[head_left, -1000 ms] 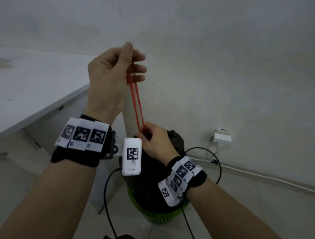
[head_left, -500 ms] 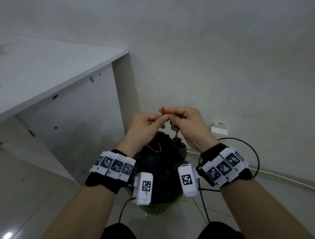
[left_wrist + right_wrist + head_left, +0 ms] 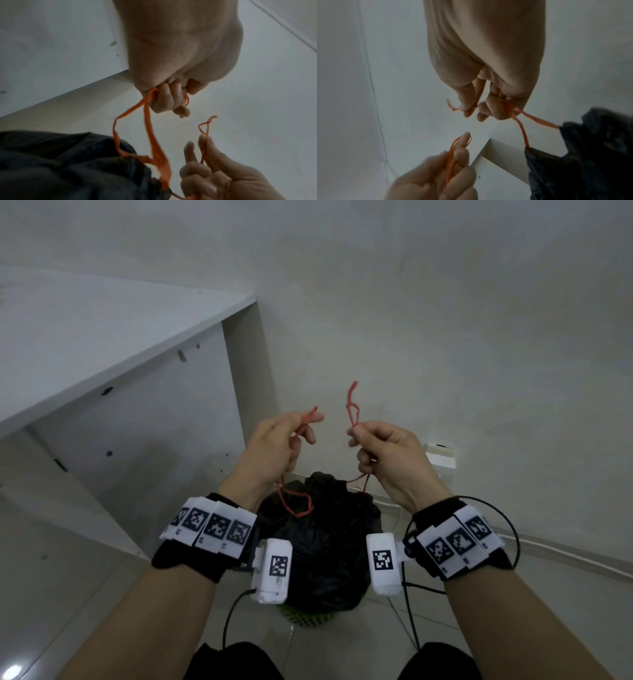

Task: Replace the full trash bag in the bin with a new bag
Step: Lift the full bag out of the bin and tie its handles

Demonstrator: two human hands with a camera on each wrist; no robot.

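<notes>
While the full black bag (image 3: 318, 546) is sitting in the green bin (image 3: 308, 616) on the floor, the head view is showing the left hand (image 3: 274, 453) and right hand (image 3: 387, 450) each pinching a red drawstring (image 3: 352, 405) loop. Both wrist views are showing fingers curled round the strings. The knot is looking unfinished; lifting out and relining are remaining.

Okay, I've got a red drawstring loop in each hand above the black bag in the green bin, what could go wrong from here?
1. The drawstring is thin; a hard pull could snap it or tear it from the black bag.
2. The left hand and right hand pinch it near the ends, so a loop may slip free.
3. Lifting could drag the light green bin up.
</notes>
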